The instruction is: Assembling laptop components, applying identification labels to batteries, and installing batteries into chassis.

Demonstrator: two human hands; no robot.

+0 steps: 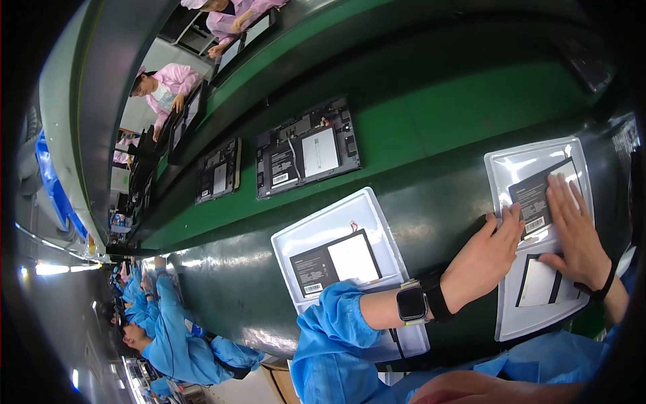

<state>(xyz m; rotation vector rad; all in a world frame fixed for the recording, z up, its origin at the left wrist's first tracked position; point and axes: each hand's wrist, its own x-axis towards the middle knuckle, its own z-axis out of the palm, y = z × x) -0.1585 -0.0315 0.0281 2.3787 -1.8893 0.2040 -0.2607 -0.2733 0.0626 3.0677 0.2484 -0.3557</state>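
Right hand flat, fingers extended, battery beneath; left hand loosely extended beside it. Judged light, stiff, slippery, puncture-prone; hold by edges.

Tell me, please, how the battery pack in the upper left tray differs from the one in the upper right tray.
No hand lies on the left pack, while the right hand lies over part of the right pack. Coloured wires show above the left pack; none are visible at the right pack. Both have a black, printed section.
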